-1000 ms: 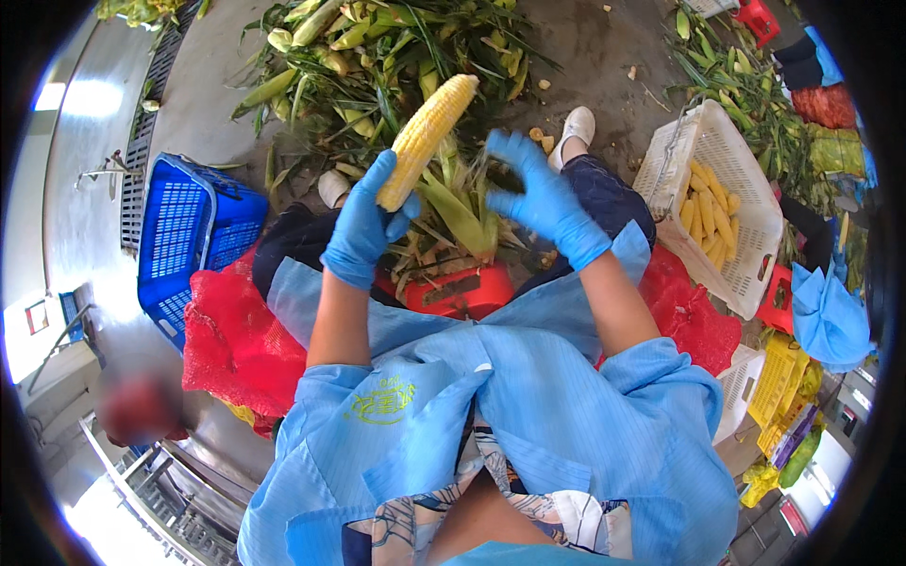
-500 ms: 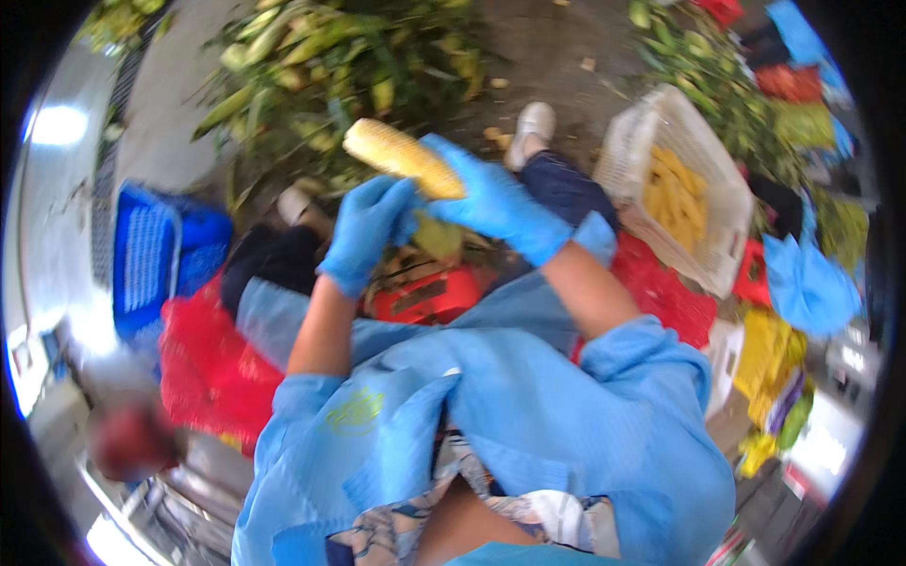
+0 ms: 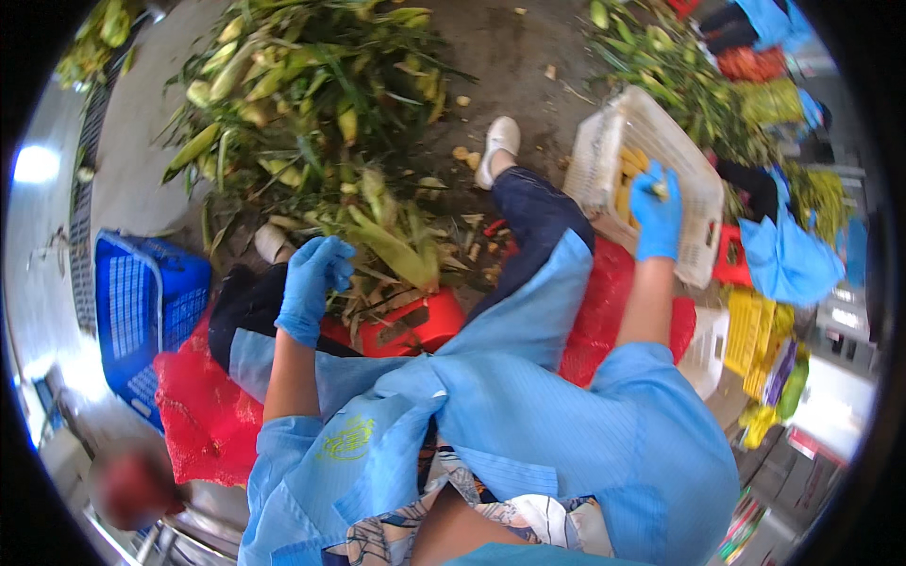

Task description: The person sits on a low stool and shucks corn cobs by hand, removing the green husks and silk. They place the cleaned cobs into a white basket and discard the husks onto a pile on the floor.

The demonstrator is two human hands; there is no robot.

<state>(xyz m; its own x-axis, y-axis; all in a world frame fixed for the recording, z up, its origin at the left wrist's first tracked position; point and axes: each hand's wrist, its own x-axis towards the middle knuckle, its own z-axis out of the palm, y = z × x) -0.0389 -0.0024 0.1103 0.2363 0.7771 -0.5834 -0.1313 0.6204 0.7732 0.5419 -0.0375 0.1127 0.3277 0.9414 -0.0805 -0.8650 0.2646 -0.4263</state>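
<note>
My right hand point(image 3: 658, 217), in a blue glove, is stretched out over the white plastic crate point(image 3: 590, 156) at the right. A pale end of a corn cob point(image 3: 661, 191) shows at its fingers; the rest of that cob is hidden. Peeled yellow cobs point(image 3: 625, 179) lie in the crate, partly behind the hand. My left hand point(image 3: 316, 288), also gloved in blue, hangs above my left knee with loosely bent fingers and nothing seen in it. Stripped husks point(image 3: 392, 247) lie between my feet, close to that hand.
A large heap of green corn and husks point(image 3: 311, 85) spreads ahead, with another heap point(image 3: 651, 66) at far right. Blue basket point(image 3: 127, 302) stands left. A red stool point(image 3: 415, 325) and red mesh sacks point(image 3: 208, 415) are near my legs. Other people work at the right edge.
My hands have parted. The right one has carried the peeled corn cob from the middle over to the white crate; the left has let go of it and moved slightly left and down.
</note>
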